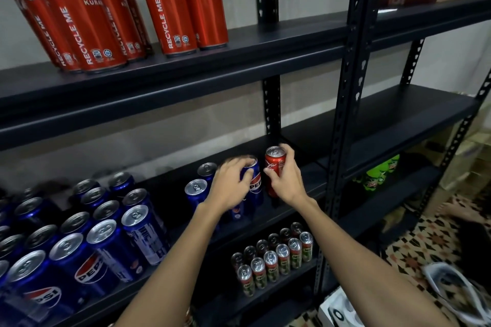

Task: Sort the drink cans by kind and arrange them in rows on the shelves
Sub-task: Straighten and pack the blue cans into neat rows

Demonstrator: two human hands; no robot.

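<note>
The left hand (230, 185) is curled over the top of a blue can (254, 185), with the fingers wrapped around its rim. The right hand (288, 176) holds a red can (275, 167) by its side, thumb in front and fingers behind. Both cans stand up straight on the middle shelf (305, 188), touching or almost touching each other. More blue cans (196, 190) stand just left of the left hand, and a big bunch of them (106, 233) sits farther left. The red can is the odd one here. Its friends, the tall red cans (170, 8), are on the shelf above the hands. So I think the red one should go up there. A can like this is hard and round, and its smooth skin can slip. If it is full it will feel a bit heavy. Squeeze it too hard and it may dent. The best place to hold it is around the middle, like the right hand does now. Below the hands are small green cans (271, 265), in neat rows on a lower shelf.
</note>
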